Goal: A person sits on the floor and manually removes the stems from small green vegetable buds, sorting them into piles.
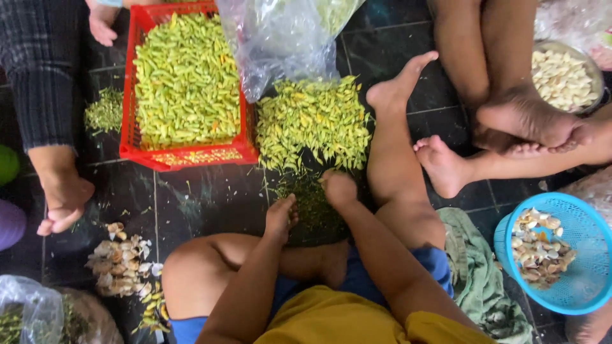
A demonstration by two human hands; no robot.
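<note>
- Chilli pile [315,121] on the floor [204,197], at 12 o'clock from the person's hands; a dark heap of stems [312,207] lies between pile and hands.
- Left hand [280,216]: fingers curled down into the stems, seemingly pinching something small; what exactly, cannot tell.
- Right hand [338,188]: clenched at the pile's near edge, knuckles up; contents hidden.
- Progress, judged: red crate [137,150] at 11 o'clock is heaped with chillies, likely the finished lot; the floor pile is still large, so much work remains.
- Clear bag [274,44] hangs over the pile at 12 o'clock.
- Edges: own leg [398,165] hems the pile at 3 o'clock; crate wall just beside it at 9 o'clock.
- Open floor at 9 to 10 o'clock, before another person's hand [60,197].
- Blue basket [574,255] at 4 o'clock, well apart.
</note>
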